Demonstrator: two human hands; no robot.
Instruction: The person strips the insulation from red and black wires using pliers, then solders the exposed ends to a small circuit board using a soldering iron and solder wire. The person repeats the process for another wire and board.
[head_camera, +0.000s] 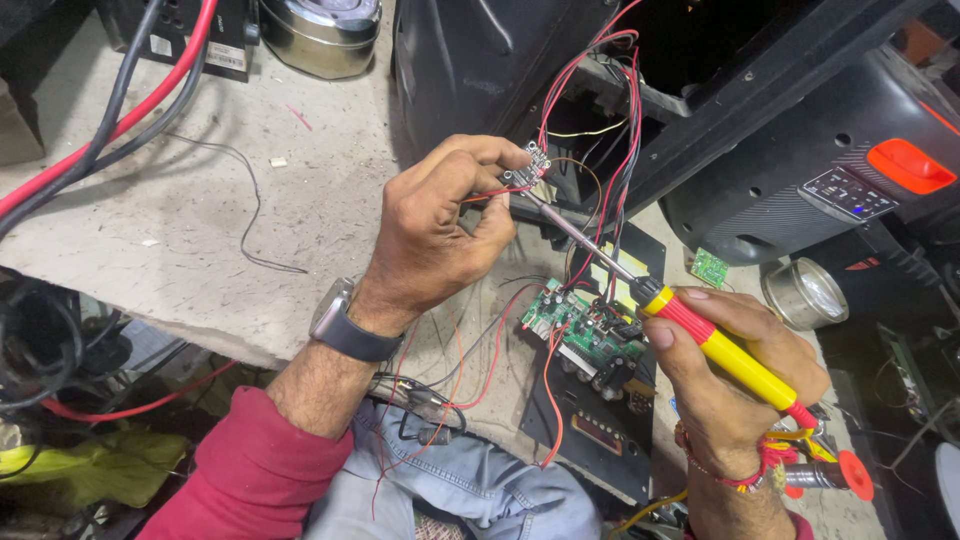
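We pinch a small circuit module (536, 163) in our left hand (440, 230), up against the open speaker cabinet (700, 90), while our right hand (730, 385) grips a yellow soldering iron (700, 335), its tip apparently touching the module. Red wires (610, 110) crowd close; a slip could scorch insulation, fingertips, or bridge pads.

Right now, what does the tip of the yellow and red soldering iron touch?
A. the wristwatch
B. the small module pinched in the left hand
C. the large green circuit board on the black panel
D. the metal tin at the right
B: the right hand holds the soldering iron, whose tip meets the small module pinched by the left hand.
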